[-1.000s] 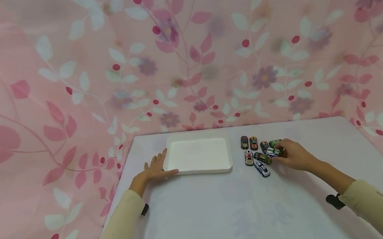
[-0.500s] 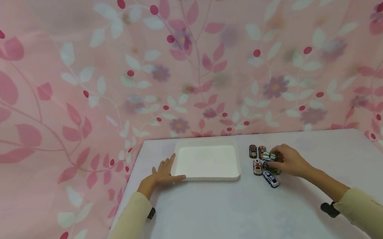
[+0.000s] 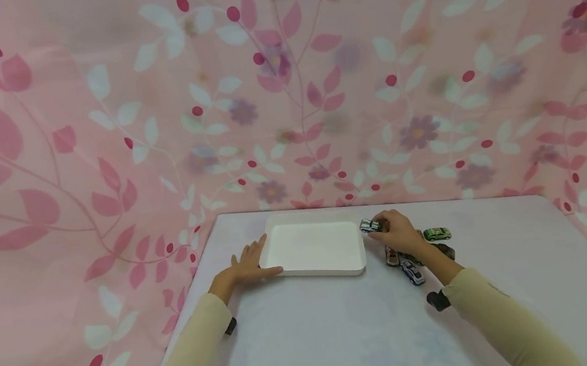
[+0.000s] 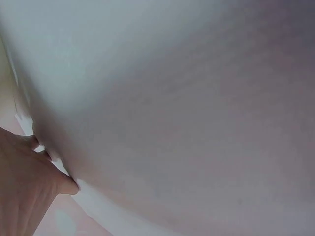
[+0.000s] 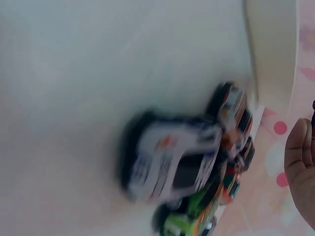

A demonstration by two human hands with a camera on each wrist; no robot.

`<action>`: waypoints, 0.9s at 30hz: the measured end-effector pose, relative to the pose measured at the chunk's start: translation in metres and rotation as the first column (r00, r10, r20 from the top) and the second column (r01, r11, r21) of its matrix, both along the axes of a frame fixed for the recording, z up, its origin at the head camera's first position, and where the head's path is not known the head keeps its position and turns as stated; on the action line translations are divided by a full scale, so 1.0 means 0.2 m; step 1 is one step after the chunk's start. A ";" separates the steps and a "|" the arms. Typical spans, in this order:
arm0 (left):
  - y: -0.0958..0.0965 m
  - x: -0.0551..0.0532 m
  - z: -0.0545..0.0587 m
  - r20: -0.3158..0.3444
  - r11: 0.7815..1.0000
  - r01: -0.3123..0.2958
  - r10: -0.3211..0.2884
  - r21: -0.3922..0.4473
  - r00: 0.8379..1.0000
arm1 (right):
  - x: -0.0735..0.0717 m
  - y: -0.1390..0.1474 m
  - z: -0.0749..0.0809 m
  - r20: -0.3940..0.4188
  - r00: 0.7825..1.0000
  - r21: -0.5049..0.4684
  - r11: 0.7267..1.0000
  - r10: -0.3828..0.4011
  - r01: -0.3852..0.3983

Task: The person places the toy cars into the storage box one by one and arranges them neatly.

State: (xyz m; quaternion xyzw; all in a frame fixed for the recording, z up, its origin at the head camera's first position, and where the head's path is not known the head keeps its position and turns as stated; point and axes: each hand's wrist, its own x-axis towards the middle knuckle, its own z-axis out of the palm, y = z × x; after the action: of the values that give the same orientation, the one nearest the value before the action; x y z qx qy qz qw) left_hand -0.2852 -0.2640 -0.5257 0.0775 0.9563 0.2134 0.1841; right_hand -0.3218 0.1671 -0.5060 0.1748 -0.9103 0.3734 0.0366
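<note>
My right hand (image 3: 399, 233) pinches a white and green toy car (image 3: 369, 226) close to the right rim of a white tray (image 3: 362, 253). In the right wrist view, that hand (image 5: 301, 169) shows only at the right edge. Spread along the tray's left side, my left hand (image 3: 251, 264) touches its wall, thumb at the front left corner. The left wrist view shows this hand (image 4: 29, 187) with the tray largely out of sight. Below the right hand, a white and dark toy car (image 3: 412, 271) lies on the table, among others partly hidden by the forearm.
A green toy car (image 3: 437, 233) and a dark toy car (image 3: 445, 251) lie right of the right wrist. Another toy car (image 3: 391, 256) stands near the tray's right side. The white table (image 3: 311, 338) meets a pink floral cloth (image 3: 293, 86) behind.
My right hand has picked the white and green toy car from the cluster and carried it left to the tray's right rim. My left hand stays at the tray.
</note>
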 end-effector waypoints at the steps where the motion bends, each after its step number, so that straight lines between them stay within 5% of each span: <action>1: 0.00 -0.01 0.00 -0.004 1.000 -0.004 0.004 -0.001 1.000 | -0.01 -0.02 0.01 0.003 1.000 -0.011 1.000 0.002 -0.002; 9: 0.01 -0.01 0.00 -0.036 1.000 -0.015 0.016 0.016 0.999 | -0.04 -0.22 -0.01 0.071 0.997 -0.111 0.994 0.032 -0.024; 19: 0.02 -0.02 -0.07 -0.042 0.999 -0.031 0.031 0.016 0.999 | -0.01 -0.42 0.00 -0.005 1.000 0.061 0.998 -0.018 0.018; 27: 0.01 0.00 -0.06 -0.026 0.999 -0.040 0.041 0.013 0.999 | 0.01 -0.55 -0.04 0.051 0.999 0.048 0.999 -0.013 0.010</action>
State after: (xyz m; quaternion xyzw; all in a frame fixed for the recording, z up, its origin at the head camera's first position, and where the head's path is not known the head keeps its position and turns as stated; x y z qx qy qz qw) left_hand -0.2862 -0.2626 -0.5369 0.0621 0.9587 0.2220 0.1665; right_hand -0.3201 0.0563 -0.5135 0.1607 -0.9206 0.3556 0.0112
